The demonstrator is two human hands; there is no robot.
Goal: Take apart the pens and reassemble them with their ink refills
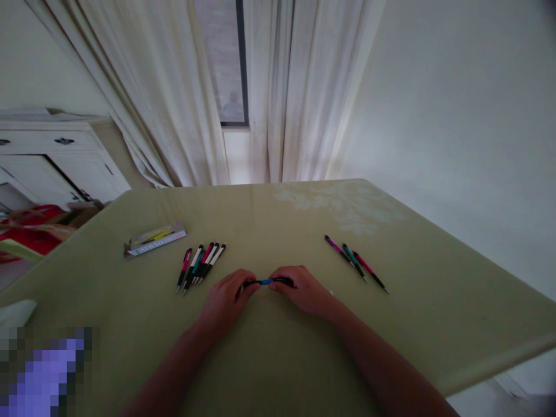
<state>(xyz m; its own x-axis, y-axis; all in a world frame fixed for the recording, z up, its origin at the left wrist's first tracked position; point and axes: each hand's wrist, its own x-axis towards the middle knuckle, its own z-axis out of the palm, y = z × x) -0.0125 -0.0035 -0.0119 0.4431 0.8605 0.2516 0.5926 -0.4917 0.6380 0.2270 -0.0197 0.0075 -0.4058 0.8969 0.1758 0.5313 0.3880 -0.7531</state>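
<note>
My left hand (226, 301) and my right hand (304, 289) both grip one blue and black pen (267, 282), held level just above the green tablecloth (269, 359). Each hand pinches one end, with the blue middle showing between them. Several pens (200, 263) lie in a bunch to the left of my hands. Three pens (356, 263) in purple, teal and red lie side by side to the right.
A flat pen package (154, 238) lies at the back left of the table. A white cabinet (56, 162) and red cloth (30, 229) stand to the left. Curtains (282, 87) hang behind the table's far edge. A white wall is on the right.
</note>
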